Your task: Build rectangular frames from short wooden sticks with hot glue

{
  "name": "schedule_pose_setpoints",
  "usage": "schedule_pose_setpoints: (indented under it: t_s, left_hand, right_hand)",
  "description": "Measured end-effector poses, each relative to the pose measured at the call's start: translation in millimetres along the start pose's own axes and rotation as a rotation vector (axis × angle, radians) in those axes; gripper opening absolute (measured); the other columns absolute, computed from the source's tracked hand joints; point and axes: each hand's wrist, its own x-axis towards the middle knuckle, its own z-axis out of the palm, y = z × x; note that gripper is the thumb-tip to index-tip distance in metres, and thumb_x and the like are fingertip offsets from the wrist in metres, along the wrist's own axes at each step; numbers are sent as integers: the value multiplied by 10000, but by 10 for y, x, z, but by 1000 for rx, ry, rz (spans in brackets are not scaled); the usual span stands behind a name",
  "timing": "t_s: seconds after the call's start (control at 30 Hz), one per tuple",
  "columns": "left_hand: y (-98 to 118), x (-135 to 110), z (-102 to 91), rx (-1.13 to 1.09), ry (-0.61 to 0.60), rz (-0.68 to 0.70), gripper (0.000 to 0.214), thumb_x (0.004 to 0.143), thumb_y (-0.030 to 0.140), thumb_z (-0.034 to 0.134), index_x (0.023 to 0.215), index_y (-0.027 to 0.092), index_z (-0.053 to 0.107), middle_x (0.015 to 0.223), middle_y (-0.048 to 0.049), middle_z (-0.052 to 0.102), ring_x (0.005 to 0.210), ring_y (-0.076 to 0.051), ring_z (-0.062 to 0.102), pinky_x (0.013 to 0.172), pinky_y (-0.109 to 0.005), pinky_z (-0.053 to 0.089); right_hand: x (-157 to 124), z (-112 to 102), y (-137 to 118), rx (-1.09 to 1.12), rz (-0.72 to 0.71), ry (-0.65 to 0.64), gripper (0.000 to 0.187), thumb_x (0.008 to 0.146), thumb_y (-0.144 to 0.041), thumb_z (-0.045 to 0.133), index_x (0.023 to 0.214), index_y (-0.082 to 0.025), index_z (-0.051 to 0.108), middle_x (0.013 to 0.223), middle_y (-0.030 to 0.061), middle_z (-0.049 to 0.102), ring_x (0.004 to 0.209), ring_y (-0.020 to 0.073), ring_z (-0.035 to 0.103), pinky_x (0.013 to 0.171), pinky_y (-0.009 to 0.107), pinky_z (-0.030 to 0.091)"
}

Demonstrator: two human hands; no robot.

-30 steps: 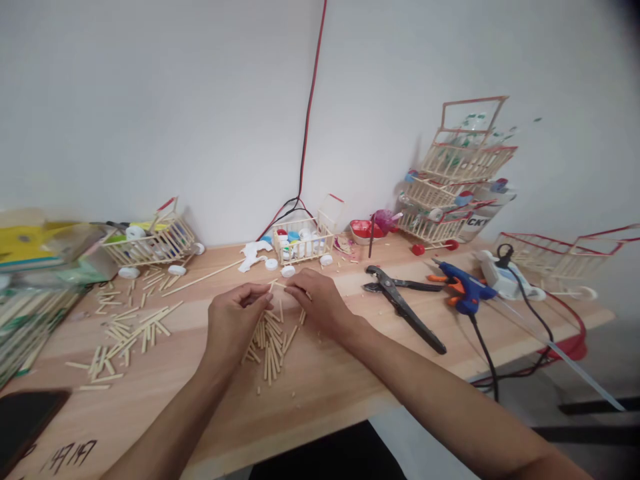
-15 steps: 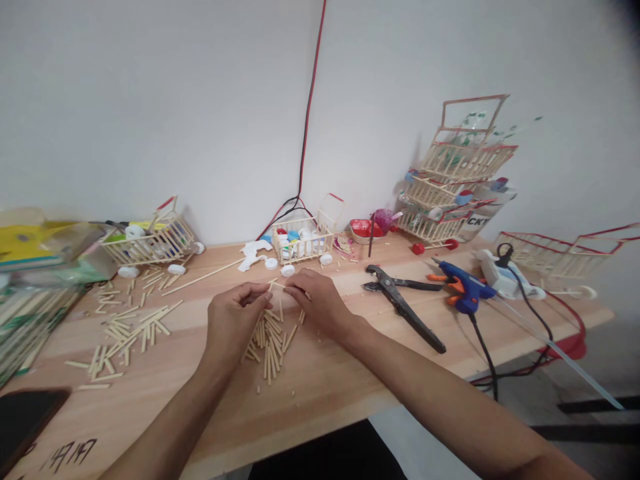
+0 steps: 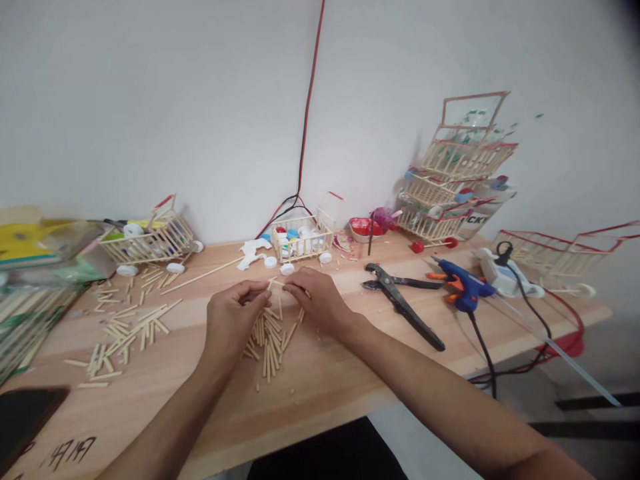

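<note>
"Changes, any at all?"

"Hardly any over the last second: left hand and right hand keep their places, so the work is at a steady hold."

"How closed are they?"

"Each has thumb and fingers nearly together, pinching short sticks that seem to meet at an angle between them, above the table."

"Anything in the way?"

"A pile of cut sticks lies on the near side, partly hidden by the left hand. A wheeled cart stands just beyond; pliers and a glue gun lie right, well apart."
</note>
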Motion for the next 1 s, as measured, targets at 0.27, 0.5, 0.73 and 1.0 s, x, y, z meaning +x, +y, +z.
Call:
schedule_pose_setpoints:
  t_s: [0.27, 0.5, 0.73, 1.0]
  left_hand:
    - [17, -9, 10, 4, 7, -4, 295, 694, 329, 705, 925, 148, 723, 804, -57, 735, 672, -182, 670, 592, -270, 518]
    - [1, 1, 16, -2, 19, -12, 303, 688, 334, 709, 930, 151, 724, 808, -58, 737, 670, -177, 669, 589, -264, 514]
    - [-14, 3, 13, 2, 9, -10, 289, 711, 325, 695, 942, 153, 722, 823, -57, 735, 676, -170, 668, 587, -256, 517]
    - [27, -21, 24, 11, 30, -4, 286, 704, 326, 698, 932, 156, 724, 824, -58, 739, 668, -169, 666, 578, -257, 512]
  right_hand:
    - [5, -3, 9, -16, -21, -5, 182, 928, -190, 507, 792, -162, 626, 795, 40, 640, 780, 157, 530, 707, 261, 379]
    - [8, -14, -5, -8, -34, -12, 205, 932, -174, 485, 778, -158, 618, 774, 42, 638, 760, 158, 525, 695, 264, 375]
    - [14, -13, -4, -11, -35, -27, 203, 929, -159, 480, 779, -159, 618, 790, 43, 653, 774, 160, 532, 708, 264, 376]
    - [13, -7, 8, 18, -23, -36, 216, 926, -155, 468, 777, -165, 623, 814, 50, 663, 800, 164, 551, 732, 270, 387]
